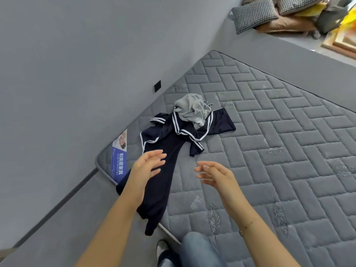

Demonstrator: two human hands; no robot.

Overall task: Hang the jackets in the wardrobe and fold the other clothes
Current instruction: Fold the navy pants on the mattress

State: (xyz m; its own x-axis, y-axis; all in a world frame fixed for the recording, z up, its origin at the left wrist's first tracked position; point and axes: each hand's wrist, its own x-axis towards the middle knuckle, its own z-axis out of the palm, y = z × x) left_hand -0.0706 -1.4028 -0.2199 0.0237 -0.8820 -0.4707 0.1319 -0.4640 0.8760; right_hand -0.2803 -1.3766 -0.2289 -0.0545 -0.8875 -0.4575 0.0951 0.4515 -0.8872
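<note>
1. Denim-clad legs and a white-toed shoe fill the bottom centre of the frame, at the edge of a grey quilted mattress.
2. Both bare forearms reach up from the bottom edge; a thin bracelet circles the right wrist.
3. At centre left, the left hand hovers with fingers straight and slightly spread, holding nothing; it overlaps the dark garment in the view, but whether it touches the cloth cannot be told.
4. Just right of centre, the right hand hangs over bare mattress, fingers relaxed, loosely curved and a little apart, also holding nothing.
5. A navy sailor-style garment with white stripes lies crumpled on the mattress in the middle of the frame, its long lower part trailing down over the mattress edge toward the bottom centre.
6. A light grey garment sits bunched on top of the navy collar, just above centre.
7. A blue label with white lettering is on the mattress corner at centre left, beside the grey wall.
8. Checked cushions and yellow items are piled in the upper right corner.
</note>
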